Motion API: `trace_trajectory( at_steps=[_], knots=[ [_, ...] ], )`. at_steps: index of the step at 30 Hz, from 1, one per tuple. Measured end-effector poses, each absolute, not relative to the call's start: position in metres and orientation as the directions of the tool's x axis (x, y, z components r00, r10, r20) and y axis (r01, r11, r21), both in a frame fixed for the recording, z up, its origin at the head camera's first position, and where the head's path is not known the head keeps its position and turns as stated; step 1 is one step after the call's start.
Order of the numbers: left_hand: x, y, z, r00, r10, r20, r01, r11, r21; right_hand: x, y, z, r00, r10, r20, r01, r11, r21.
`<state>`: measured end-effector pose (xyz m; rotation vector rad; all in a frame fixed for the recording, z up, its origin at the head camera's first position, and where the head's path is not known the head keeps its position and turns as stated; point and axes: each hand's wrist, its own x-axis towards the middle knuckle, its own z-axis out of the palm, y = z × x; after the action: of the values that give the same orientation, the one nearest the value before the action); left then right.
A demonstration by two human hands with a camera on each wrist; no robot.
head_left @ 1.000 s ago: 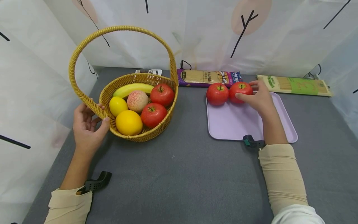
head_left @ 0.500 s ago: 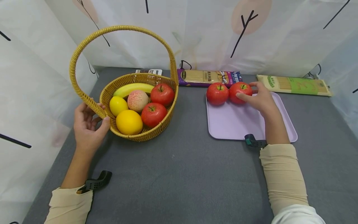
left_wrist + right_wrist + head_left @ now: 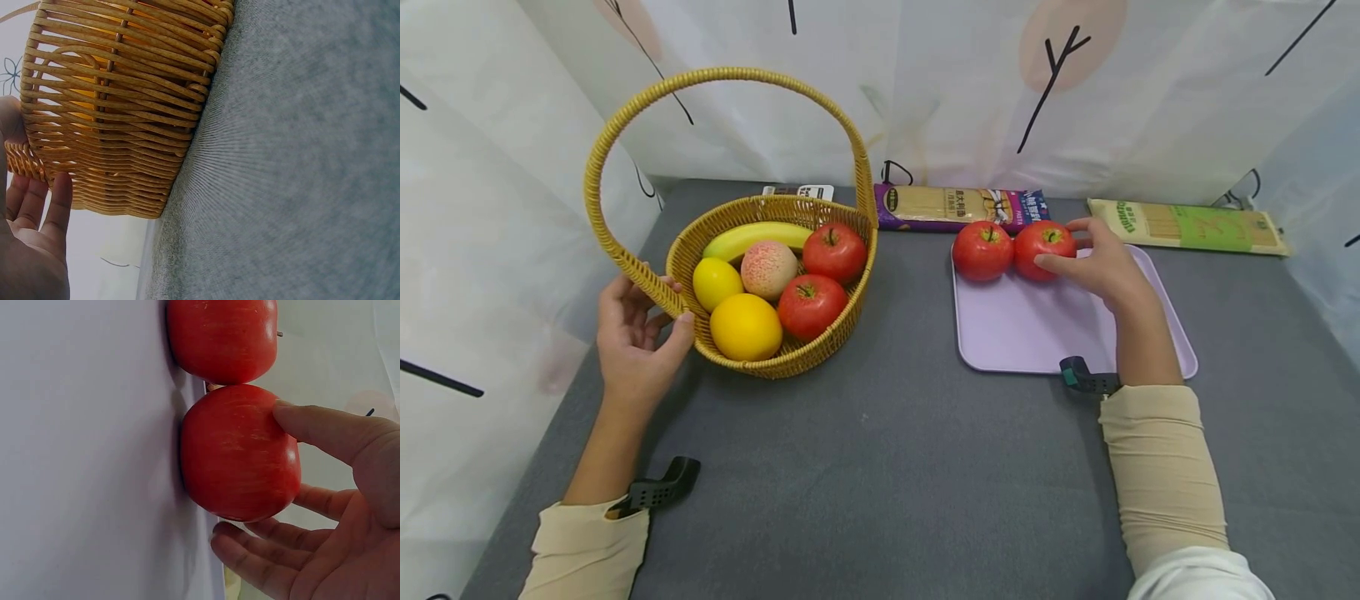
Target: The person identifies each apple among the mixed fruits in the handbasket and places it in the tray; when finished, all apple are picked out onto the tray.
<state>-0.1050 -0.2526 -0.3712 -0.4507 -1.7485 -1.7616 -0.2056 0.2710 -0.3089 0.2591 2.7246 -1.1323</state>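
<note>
My left hand (image 3: 642, 337) holds the wicker basket (image 3: 808, 360) at the foot of its tall handle. The thumb lies on the near side and the fingers are behind. Inside the basket are a banana (image 3: 752, 240), a lemon (image 3: 717, 283), a peach (image 3: 769, 271), an orange (image 3: 747, 327) and two red apples (image 3: 812, 307). On the lilac tray (image 3: 1022, 333), my right hand (image 3: 1103, 265) has thumb and fingers about a red apple (image 3: 240, 453), the thumb tip against its upper side. A second red apple (image 3: 225, 337) touches it on the left.
A purple pasta packet (image 3: 940, 208) lies behind the tray, and a green noodle packet (image 3: 1187, 227) lies to its right. Part of a label (image 3: 805, 192) shows behind the basket. A patterned white curtain (image 3: 955, 92) stands along the back of the grey tabletop (image 3: 880, 475).
My right wrist has shifted slightly to the right, while the fingers stay at the same apple. The apples, the basket and the left hand have hardly moved.
</note>
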Motion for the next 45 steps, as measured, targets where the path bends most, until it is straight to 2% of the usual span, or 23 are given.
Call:
trace_trajectory(
  at_steps=[5, 11, 14, 18, 22, 25, 32, 39, 42, 45],
  knots=[
    [-0.106, -0.252, -0.372, -0.758, -0.182, 0.627, 0.630, 0.047, 0.775, -0.204, 0.266, -0.304, -0.978, 0.102, -0.184, 0.202, 0.709, -0.676],
    [-0.106, -0.252, -0.372, -0.760, -0.188, 0.622, 0.625, 0.052, 0.779, -0.195, 0.233, -0.287, -0.996, 0.082, 0.037, 0.039, 0.766, -0.641],
    [-0.105, -0.252, -0.372, -0.760, -0.196, 0.620, 0.623, 0.049, 0.780, -0.188, 0.205, -0.281, -0.987, -0.025, 0.158, -0.119, 0.774, -0.622],
    [-0.105, -0.253, -0.372, -0.758, -0.197, 0.622, 0.623, 0.067, 0.780, -0.179, 0.159, -0.277, -0.947, -0.244, 0.207, -0.320, 0.723, -0.612],
    [-0.104, -0.254, -0.372, -0.756, -0.196, 0.624, 0.623, 0.078, 0.778, -0.180, 0.107, -0.276, -0.883, -0.437, 0.172, -0.445, 0.662, -0.603],
    [-0.105, -0.254, -0.372, -0.752, -0.197, 0.629, 0.628, 0.077, 0.775, -0.190, 0.074, -0.277, -0.847, -0.514, 0.137, -0.496, 0.672, -0.550],
    [-0.106, -0.253, -0.369, -0.745, -0.184, 0.641, 0.637, 0.090, 0.766, -0.217, 0.031, -0.278, -0.838, -0.543, -0.052, -0.487, 0.787, -0.379],
    [-0.107, -0.252, -0.369, -0.750, -0.188, 0.634, 0.632, 0.076, 0.771, -0.236, 0.009, -0.267, -0.781, -0.573, -0.250, -0.528, 0.818, -0.228],
    [-0.106, -0.253, -0.371, -0.752, -0.187, 0.632, 0.633, 0.061, 0.772, -0.241, 0.006, -0.272, -0.768, -0.581, -0.270, -0.561, 0.813, -0.154],
    [-0.106, -0.253, -0.371, -0.754, -0.187, 0.630, 0.630, 0.068, 0.774, -0.242, 0.007, -0.280, -0.772, -0.592, -0.232, -0.586, 0.804, -0.105]
  ],
)
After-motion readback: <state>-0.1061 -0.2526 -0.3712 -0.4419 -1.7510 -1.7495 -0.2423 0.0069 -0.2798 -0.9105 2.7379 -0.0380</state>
